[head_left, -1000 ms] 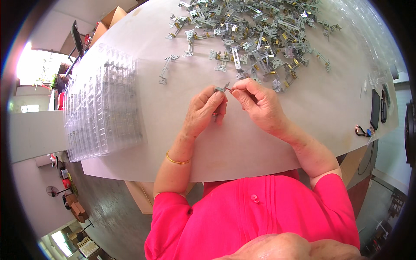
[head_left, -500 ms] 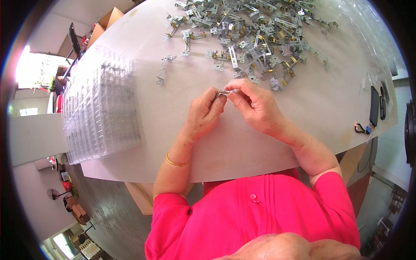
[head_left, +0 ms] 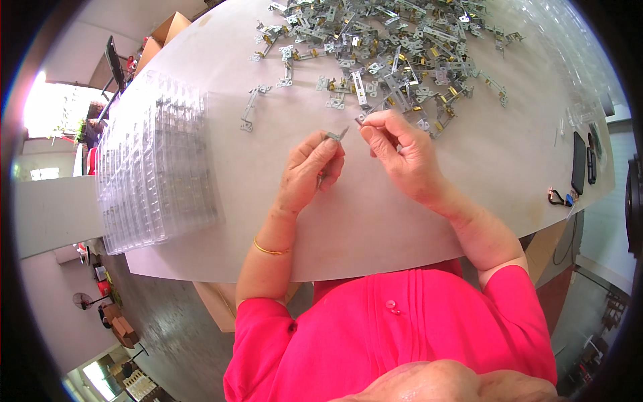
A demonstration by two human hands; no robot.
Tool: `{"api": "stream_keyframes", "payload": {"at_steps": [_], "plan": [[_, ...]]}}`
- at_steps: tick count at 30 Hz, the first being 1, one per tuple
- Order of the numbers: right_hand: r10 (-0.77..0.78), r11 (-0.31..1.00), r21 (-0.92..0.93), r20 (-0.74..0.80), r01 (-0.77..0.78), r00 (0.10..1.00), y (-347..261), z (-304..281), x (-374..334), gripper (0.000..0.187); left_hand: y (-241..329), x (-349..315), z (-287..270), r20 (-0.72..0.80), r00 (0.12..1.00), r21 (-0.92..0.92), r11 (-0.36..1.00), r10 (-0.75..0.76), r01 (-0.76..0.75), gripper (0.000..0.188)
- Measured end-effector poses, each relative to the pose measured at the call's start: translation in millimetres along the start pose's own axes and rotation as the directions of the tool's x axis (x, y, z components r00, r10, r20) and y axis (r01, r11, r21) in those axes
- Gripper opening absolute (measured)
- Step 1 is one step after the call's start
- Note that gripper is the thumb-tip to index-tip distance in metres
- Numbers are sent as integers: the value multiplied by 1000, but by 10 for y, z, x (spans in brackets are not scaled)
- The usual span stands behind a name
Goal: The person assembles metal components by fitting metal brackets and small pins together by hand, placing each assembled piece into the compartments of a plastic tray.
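Note:
In front of me, my left hand point(head_left: 310, 169) is closed round a small metal bracket point(head_left: 333, 136); one end sticks out above the thumb, and most of it is hidden in the fingers. A short gap to the right, my right hand point(head_left: 405, 155) pinches a small thin piece point(head_left: 358, 122) between thumb and forefinger. It is too small for me to name. Just beyond both hands spreads a heap of metal brackets point(head_left: 360, 90), some with brass-coloured parts. A single bracket point(head_left: 250, 108) lies apart, left of the heap.
A stack of clear plastic trays point(head_left: 157, 167) stands at the left of the table point(head_left: 375, 234). More clear plastic point(head_left: 569, 53) lies at the far right. Near the right edge are a black flat case point(head_left: 579, 164) and a small black-handled tool point(head_left: 557, 198).
My hands have come apart from where they met at the bracket. The right has drawn slightly up and right with the thin piece in its pinch; the left has tilted the bracket.

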State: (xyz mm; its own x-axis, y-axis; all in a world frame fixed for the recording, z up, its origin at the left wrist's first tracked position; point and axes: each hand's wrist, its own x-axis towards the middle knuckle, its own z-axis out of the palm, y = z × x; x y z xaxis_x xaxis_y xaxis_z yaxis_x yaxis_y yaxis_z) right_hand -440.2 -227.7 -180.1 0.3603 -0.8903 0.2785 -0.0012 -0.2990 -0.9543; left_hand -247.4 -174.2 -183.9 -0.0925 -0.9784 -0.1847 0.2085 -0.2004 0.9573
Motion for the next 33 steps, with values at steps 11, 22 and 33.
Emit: {"api": "stream_keyframes", "payload": {"at_steps": [11, 22, 33], "plan": [[95, 991, -97, 88, -87, 992, 15, 26, -17, 6, -7, 2, -38, 40, 998, -63, 997, 38, -36, 29], [176, 983, 15, 156, -180, 972, -22, 16, -14, 12, -29, -12, 48, 55, 979, 442, 875, 195, -199, 18], [234, 950, 140, 271, -279, 934, 136, 0, -11, 7, -51, -19, 88, 199, 920, 661, 647, 336, -379, 10]]}}
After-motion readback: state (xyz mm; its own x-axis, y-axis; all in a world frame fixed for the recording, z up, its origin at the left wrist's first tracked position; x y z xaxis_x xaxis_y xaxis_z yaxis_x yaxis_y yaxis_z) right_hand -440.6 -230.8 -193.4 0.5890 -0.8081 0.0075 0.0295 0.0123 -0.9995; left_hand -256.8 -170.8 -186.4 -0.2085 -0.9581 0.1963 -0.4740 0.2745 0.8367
